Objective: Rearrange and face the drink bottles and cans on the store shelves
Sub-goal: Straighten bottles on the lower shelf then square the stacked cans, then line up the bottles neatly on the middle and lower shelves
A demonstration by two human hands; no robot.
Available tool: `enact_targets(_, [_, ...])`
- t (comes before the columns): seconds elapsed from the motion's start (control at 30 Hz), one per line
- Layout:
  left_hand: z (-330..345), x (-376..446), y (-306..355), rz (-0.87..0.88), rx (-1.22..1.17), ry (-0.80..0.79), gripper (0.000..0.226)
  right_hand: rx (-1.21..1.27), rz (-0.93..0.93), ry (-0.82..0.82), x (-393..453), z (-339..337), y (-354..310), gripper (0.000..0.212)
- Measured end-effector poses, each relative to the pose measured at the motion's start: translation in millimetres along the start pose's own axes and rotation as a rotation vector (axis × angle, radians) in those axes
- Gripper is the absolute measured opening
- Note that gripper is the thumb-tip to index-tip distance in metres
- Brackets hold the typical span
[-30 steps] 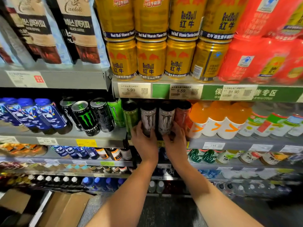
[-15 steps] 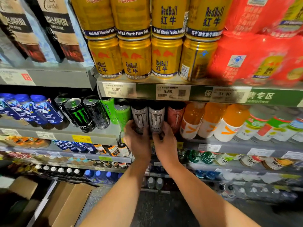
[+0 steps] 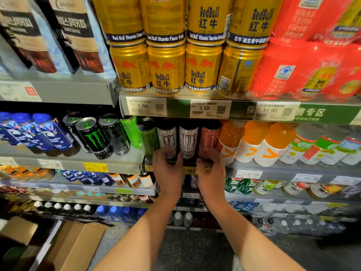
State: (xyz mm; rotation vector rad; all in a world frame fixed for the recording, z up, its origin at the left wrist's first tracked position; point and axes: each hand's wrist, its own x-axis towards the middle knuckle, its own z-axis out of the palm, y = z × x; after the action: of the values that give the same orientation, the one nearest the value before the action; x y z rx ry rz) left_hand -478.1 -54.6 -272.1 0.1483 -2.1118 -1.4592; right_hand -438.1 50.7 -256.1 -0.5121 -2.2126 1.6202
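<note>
Two white Monster cans stand side by side on the middle shelf, logos facing out. A pink Monster can stands just right of them. My left hand grips the base of the left white can. My right hand curls its fingers around the base of the pink can, hiding its lower part. A green Monster can stands left of the white pair. Black Monster cans lean on the adjoining shelf to the left.
Orange drink bottles crowd the pink can's right side. Gold Red Bull cans and red multipacks fill the shelf above, whose price rail overhangs the Monster cans. Blue bottles are far left. Cardboard boxes sit on the floor.
My right hand has shifted right, from the second white can to the pink can. My left hand stays on the left white can. The view has drawn closer to the shelf.
</note>
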Motion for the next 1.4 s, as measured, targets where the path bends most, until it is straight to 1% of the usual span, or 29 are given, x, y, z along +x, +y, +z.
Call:
enact_targets(0.1, [1,0,3,0.024,0.000,-0.023,0.033,-0.050,-0.008,0.035,-3,0,0,0.065])
enact_targets(0.17, [-1,2,1,-0.020,-0.029,-0.006,0.032,-0.062,-0.012,0.019,-3,5,-4,0.071])
enact_targets(0.23, [-5,5,-4,-0.102,-0.082,0.033,0.031,-0.064,-0.002,0.013,-4,10,-8,0.075])
enact_targets(0.33, [-17,11,-11,-0.136,-0.117,0.079,0.036,-0.064,0.024,0.033,-4,16,-11,0.077])
enact_targets(0.47, [-29,19,-16,-0.141,-0.083,0.053,0.038,-0.104,0.050,0.044,-4,22,-9,0.075])
enact_targets(0.63, [-34,21,-18,-0.159,-0.071,0.033,0.040,-0.036,0.015,0.066,-6,31,-9,0.076])
enact_targets(0.77, [-39,27,-22,-0.159,-0.058,0.045,0.044,-0.039,0.011,0.077,-4,28,-11,0.071])
enact_targets(0.83, [-42,33,-25,-0.194,-0.088,0.040,0.051,-0.046,0.014,0.096,-7,29,-12,0.064])
enact_targets(0.9, [-44,40,-28,-0.244,-0.085,-0.018,0.061,-0.029,-0.020,0.110,-16,35,-16,0.056])
enact_targets(0.97, [-45,46,-31,-0.254,-0.038,-0.097,0.067,-0.024,-0.076,0.066,-24,45,-16,0.050])
enact_targets(1.03, [-46,50,-32,-0.237,0.008,-0.149,0.069,-0.044,-0.083,0.010,-30,54,-17,0.047])
enact_targets(1.17, [-46,54,-29,-0.204,0.088,-0.161,0.072,-0.047,-0.085,-0.042,-32,64,-15,0.042])
enact_targets(1.27, [-48,53,-28,-0.177,0.123,-0.160,0.069,-0.050,-0.096,-0.065,-30,64,-12,0.035])
enact_targets(1.4, [-55,48,-29,-0.226,0.025,-0.153,0.059,-0.028,-0.104,-0.102,-24,62,-10,0.026])
